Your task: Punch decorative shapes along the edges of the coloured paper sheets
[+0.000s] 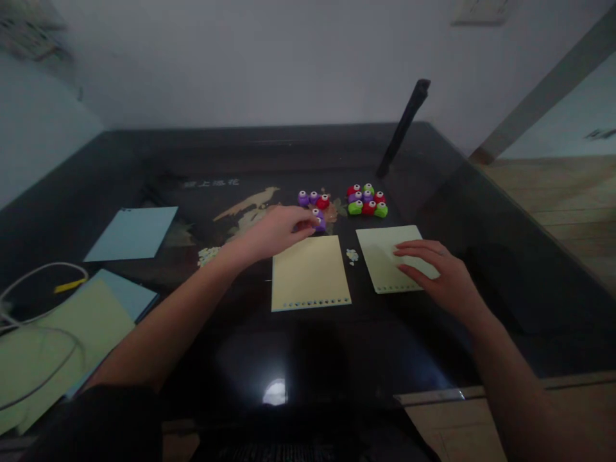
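Note:
My left hand (282, 230) reaches over the far edge of a yellow sheet (310, 269) that has a row of punched holes along its near edge. Its thumb and fingertips close around a small purple piece with a white eye (320, 225); the fingers hide part of it. Beside it are another purple piece and a red piece (323, 202). My right hand (436, 266), thumb and fingers apart, hovers over or rests on a pale green sheet (387, 256), also holed along its near edge. A cluster of red, green and purple eyed pieces (368, 200) stands beyond that sheet.
Paper scraps lie in a small pile (352, 256) between the sheets and in another (208, 256) by my left forearm. Left are a blue sheet (135, 232), more coloured sheets (52, 346) and a white cable (36, 266). A black stick (403, 128) leans at the back.

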`<state>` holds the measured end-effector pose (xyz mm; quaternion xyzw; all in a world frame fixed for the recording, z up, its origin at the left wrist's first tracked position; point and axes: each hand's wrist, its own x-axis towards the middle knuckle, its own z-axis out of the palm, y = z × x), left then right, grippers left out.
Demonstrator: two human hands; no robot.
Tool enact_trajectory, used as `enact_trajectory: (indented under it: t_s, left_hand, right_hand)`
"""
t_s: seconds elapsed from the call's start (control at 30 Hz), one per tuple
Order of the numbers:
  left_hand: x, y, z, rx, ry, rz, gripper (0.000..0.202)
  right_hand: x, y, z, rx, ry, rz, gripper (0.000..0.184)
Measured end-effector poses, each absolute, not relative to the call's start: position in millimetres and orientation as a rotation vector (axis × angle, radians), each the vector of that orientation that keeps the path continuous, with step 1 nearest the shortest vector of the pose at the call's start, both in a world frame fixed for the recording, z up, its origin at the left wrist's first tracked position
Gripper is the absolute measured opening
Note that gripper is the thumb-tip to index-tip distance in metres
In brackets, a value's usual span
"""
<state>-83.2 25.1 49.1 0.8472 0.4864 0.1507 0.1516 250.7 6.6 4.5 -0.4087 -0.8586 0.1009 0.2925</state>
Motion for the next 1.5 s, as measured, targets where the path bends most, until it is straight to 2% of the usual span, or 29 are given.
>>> enact_trajectory:
  t_s: [0.13, 0.3, 0.53, 0.73, 1.03, 1.27, 1.5]
  left_hand:
    - [-117, 8, 30, 2.321, 1.623, 0.408, 0.023]
    - [-126, 4, 9, 2.362, 1.648, 0.388, 0.029]
    - [-118, 4, -6, 2.376, 1.671, 0.346, 0.045]
    - [-116, 5, -12, 2.393, 1.625, 0.308, 0.046]
    - [-115, 0, -9, 2.418, 1.637, 0.308, 0.048]
    - [-107, -8, 3, 2.408, 1.679, 0.262, 0.037]
    - [-109, -4, 4, 2.359, 1.725, 0.271, 0.014]
  right_hand:
    - [223, 6, 20, -0.983, -2.36, 0.273, 0.018]
    - [176, 26, 26, -0.986, -2.569, 0.224, 0.021]
    - [133, 59, 1, -1.094, -2.774, 0.07, 0.048]
    - [131, 66, -8, -1.101, -2.822, 0.06, 0.046]
    - [130, 66, -7, -1.087, -2.798, 0.218, 0.047]
    - [129, 62, -4, -1.101, -2.712, 0.357, 0.037]
    - [126, 63, -5, -1.123, -2.563, 0.515, 0.007]
